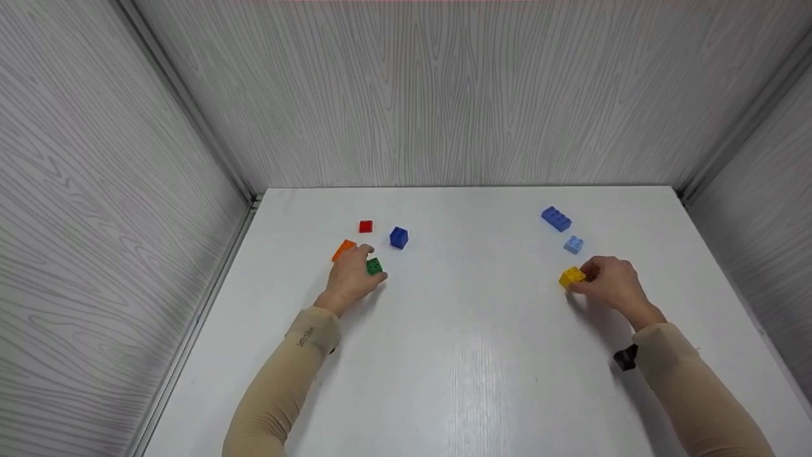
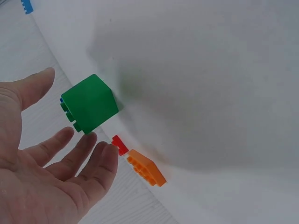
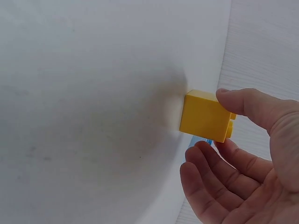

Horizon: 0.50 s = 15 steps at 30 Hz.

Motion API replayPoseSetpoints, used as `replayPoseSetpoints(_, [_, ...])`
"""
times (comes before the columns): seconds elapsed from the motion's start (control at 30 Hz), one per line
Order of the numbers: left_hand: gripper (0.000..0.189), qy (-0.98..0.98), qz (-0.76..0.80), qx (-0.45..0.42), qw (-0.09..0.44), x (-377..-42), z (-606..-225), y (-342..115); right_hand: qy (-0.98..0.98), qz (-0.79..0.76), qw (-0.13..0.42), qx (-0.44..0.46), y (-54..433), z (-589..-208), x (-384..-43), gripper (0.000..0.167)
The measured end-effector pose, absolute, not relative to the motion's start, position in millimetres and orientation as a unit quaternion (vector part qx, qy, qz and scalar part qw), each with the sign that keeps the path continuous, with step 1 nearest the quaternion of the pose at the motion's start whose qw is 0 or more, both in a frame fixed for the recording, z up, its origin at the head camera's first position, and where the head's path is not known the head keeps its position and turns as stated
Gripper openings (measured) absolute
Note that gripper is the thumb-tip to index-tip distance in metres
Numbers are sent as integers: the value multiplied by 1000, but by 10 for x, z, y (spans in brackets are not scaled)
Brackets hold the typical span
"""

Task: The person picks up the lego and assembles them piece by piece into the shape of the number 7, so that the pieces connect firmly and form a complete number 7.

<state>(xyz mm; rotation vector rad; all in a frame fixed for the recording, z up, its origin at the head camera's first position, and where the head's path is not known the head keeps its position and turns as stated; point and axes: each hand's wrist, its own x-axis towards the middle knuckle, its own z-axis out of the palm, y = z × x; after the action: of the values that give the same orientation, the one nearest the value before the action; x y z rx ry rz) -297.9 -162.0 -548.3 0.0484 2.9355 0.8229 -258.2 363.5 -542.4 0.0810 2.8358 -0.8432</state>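
We log the left hand spread wide around the green brick, table left; the right hand pinches the yellow brick, table right. Early stage, we judge: no bricks joined; the orange brick, red brick and three blue bricks lie unheld.

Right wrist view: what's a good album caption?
A right hand grips a yellow brick, a light-blue brick peeking out behind.
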Motion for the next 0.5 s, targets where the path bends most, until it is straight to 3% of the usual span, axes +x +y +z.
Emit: replayPoseSetpoints(0.5, [47,945,322,-22,52,-3012,-5549,-1699,942,-312,110,54,3624,-5438,-2595,49])
